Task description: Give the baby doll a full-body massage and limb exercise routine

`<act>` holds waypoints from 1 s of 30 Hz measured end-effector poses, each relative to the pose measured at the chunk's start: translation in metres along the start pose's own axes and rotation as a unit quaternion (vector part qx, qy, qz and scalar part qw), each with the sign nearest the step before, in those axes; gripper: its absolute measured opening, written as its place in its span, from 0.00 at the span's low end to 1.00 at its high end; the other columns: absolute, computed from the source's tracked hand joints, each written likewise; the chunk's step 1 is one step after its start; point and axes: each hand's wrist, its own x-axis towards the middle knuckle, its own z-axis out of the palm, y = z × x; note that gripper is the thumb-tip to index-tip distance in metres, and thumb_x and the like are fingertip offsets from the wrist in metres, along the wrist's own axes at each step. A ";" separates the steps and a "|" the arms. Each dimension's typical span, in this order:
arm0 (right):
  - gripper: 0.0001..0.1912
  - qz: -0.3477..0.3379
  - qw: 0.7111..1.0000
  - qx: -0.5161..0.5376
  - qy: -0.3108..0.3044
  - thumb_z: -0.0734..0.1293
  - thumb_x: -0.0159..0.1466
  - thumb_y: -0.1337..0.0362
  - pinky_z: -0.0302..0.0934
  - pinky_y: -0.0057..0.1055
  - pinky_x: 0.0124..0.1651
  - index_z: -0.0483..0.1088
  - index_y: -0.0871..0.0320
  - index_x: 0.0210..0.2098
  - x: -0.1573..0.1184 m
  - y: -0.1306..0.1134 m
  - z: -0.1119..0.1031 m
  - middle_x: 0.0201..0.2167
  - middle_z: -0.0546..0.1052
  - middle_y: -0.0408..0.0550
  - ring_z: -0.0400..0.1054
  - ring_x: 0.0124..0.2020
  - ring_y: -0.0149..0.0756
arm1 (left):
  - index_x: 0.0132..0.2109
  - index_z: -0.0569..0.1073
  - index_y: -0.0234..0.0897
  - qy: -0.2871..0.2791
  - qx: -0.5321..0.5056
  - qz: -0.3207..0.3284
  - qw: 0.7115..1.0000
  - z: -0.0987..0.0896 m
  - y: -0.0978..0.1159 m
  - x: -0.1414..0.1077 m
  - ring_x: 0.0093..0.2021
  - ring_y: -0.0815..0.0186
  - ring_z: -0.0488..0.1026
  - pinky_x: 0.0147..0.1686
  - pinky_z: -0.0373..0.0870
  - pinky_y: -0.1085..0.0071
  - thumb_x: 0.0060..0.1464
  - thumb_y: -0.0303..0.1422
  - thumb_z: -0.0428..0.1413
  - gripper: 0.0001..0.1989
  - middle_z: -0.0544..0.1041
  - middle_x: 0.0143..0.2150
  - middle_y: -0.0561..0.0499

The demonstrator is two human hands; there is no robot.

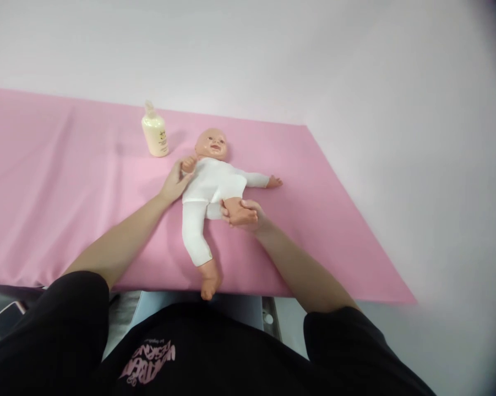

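Note:
A baby doll [212, 179] with a white cloth body lies on its back on the pink-covered table, its head toward the far edge. My left hand [175, 182] is at the doll's hand beside its shoulder, with fingers closed around that small arm. On the other side, my right hand [254, 217] is wrapped round the doll's raised, bent leg near the foot, the thumb over the foot. The doll's other leg stretches toward the near table edge, its foot reaching over it. Its free arm points out to the right.
A pump bottle of pale yellow liquid [156, 132] stands upright left of the doll's head. The pink cover [314, 231] drapes to the table's edges. A phone [6, 320] lies at the lower left, below the table. A white wall [248, 55] stands behind.

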 end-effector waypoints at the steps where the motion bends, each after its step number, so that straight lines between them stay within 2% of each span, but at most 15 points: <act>1: 0.29 0.008 0.999 -0.006 -0.039 0.77 0.58 0.53 0.77 0.29 0.36 0.71 0.63 0.52 -0.003 0.003 0.001 0.37 0.81 0.46 0.78 0.35 0.34 | 0.60 0.67 0.42 0.039 -0.039 -0.026 0.998 -0.001 -0.005 0.001 0.63 0.50 0.73 0.67 0.66 0.47 0.61 0.64 0.56 0.35 0.75 0.58 0.38; 4: 0.30 0.057 0.982 -0.022 -0.180 0.80 0.58 0.54 0.77 0.29 0.40 0.72 0.66 0.52 -0.006 0.009 0.006 0.41 0.82 0.53 0.80 0.40 0.38 | 0.61 0.64 0.47 0.153 -0.133 -0.102 0.974 -0.007 -0.019 0.003 0.67 0.53 0.70 0.70 0.64 0.51 0.56 0.66 0.60 0.37 0.73 0.63 0.40; 5: 0.30 0.088 0.967 -0.033 -0.236 0.80 0.58 0.58 0.77 0.30 0.41 0.72 0.66 0.53 -0.004 0.010 0.008 0.43 0.83 0.56 0.81 0.43 0.40 | 0.59 0.65 0.48 0.189 -0.156 -0.126 0.961 -0.009 -0.023 0.004 0.68 0.54 0.70 0.70 0.64 0.52 0.55 0.65 0.62 0.37 0.72 0.64 0.41; 7: 0.32 0.193 0.912 -0.078 -0.353 0.82 0.56 0.67 0.77 0.30 0.45 0.70 0.65 0.56 0.001 0.009 0.011 0.46 0.84 0.57 0.82 0.46 0.41 | 0.56 0.65 0.48 0.254 -0.192 -0.183 0.930 -0.014 -0.026 0.006 0.68 0.56 0.70 0.69 0.66 0.56 0.55 0.62 0.65 0.34 0.73 0.64 0.44; 8: 0.32 0.245 0.889 -0.110 -0.370 0.82 0.56 0.69 0.77 0.30 0.48 0.69 0.63 0.56 0.003 0.008 0.013 0.46 0.84 0.55 0.81 0.48 0.41 | 0.54 0.65 0.47 0.282 -0.209 -0.215 0.911 -0.016 -0.025 0.007 0.67 0.58 0.71 0.69 0.67 0.57 0.57 0.60 0.65 0.31 0.73 0.63 0.45; 10: 0.29 0.319 0.860 -0.175 -0.357 0.82 0.57 0.69 0.76 0.30 0.53 0.69 0.61 0.54 0.007 0.006 0.016 0.48 0.84 0.53 0.80 0.53 0.39 | 0.52 0.64 0.45 0.332 -0.248 -0.271 0.869 -0.018 -0.022 0.010 0.65 0.62 0.73 0.68 0.69 0.60 0.66 0.52 0.61 0.22 0.74 0.61 0.46; 13: 0.25 0.340 0.857 -0.205 -0.328 0.83 0.58 0.65 0.74 0.28 0.58 0.71 0.63 0.49 0.007 0.006 0.020 0.50 0.83 0.54 0.79 0.57 0.41 | 0.52 0.61 0.41 0.380 -0.305 -0.308 0.817 -0.018 -0.014 0.015 0.60 0.69 0.75 0.66 0.71 0.65 0.76 0.40 0.52 0.09 0.76 0.59 0.48; 15: 0.27 0.324 0.864 -0.181 -0.341 0.84 0.56 0.65 0.75 0.29 0.58 0.72 0.63 0.49 0.007 0.007 0.021 0.50 0.83 0.54 0.79 0.57 0.42 | 0.51 0.61 0.41 0.386 -0.323 -0.319 0.804 -0.017 -0.010 0.017 0.58 0.69 0.76 0.64 0.73 0.66 0.77 0.36 0.51 0.06 0.77 0.56 0.49; 18: 0.30 0.287 0.874 -0.135 -0.367 0.84 0.54 0.69 0.75 0.31 0.58 0.72 0.64 0.52 0.007 0.012 0.020 0.49 0.84 0.55 0.81 0.55 0.42 | 0.49 0.62 0.41 0.355 -0.313 -0.321 0.820 -0.016 -0.009 0.015 0.59 0.67 0.76 0.62 0.74 0.63 0.76 0.37 0.54 0.08 0.77 0.53 0.50; 20: 0.33 0.262 0.877 -0.100 -0.391 0.83 0.55 0.72 0.76 0.33 0.57 0.71 0.64 0.57 0.007 0.016 0.015 0.52 0.83 0.58 0.81 0.56 0.44 | 0.49 0.63 0.42 0.317 -0.288 -0.289 0.856 -0.015 -0.011 0.011 0.61 0.64 0.74 0.61 0.73 0.60 0.72 0.43 0.59 0.13 0.76 0.53 0.51; 23: 0.33 0.198 0.887 -0.006 -0.416 0.81 0.58 0.70 0.79 0.37 0.52 0.70 0.64 0.61 0.005 0.020 0.003 0.54 0.83 0.62 0.82 0.55 0.48 | 0.52 0.65 0.46 0.240 -0.234 -0.170 0.926 -0.012 -0.013 0.004 0.64 0.58 0.72 0.63 0.71 0.54 0.59 0.55 0.67 0.27 0.75 0.57 0.50; 25: 0.30 0.145 0.909 0.066 -0.386 0.80 0.60 0.60 0.80 0.41 0.50 0.71 0.61 0.57 0.003 0.020 -0.005 0.50 0.84 0.60 0.83 0.51 0.49 | 0.57 0.66 0.49 0.169 -0.183 -0.086 0.965 -0.010 -0.010 0.000 0.66 0.53 0.72 0.66 0.69 0.50 0.53 0.59 0.69 0.34 0.74 0.60 0.48; 27: 0.28 0.094 0.930 0.105 -0.339 0.80 0.59 0.51 0.80 0.44 0.50 0.72 0.59 0.51 0.001 0.017 -0.009 0.44 0.85 0.54 0.84 0.47 0.49 | 0.58 0.68 0.48 0.080 -0.114 -0.030 0.990 -0.008 -0.002 -0.004 0.66 0.49 0.72 0.68 0.66 0.46 0.51 0.58 0.69 0.35 0.75 0.60 0.45; 30: 0.24 0.022 0.966 0.124 -0.227 0.75 0.63 0.49 0.79 0.43 0.52 0.69 0.58 0.48 0.002 0.007 -0.008 0.39 0.83 0.48 0.84 0.46 0.46 | 0.52 0.75 0.43 -0.049 -0.035 0.012 0.998 -0.006 0.016 -0.004 0.64 0.45 0.73 0.70 0.61 0.42 0.51 0.54 0.70 0.29 0.79 0.58 0.41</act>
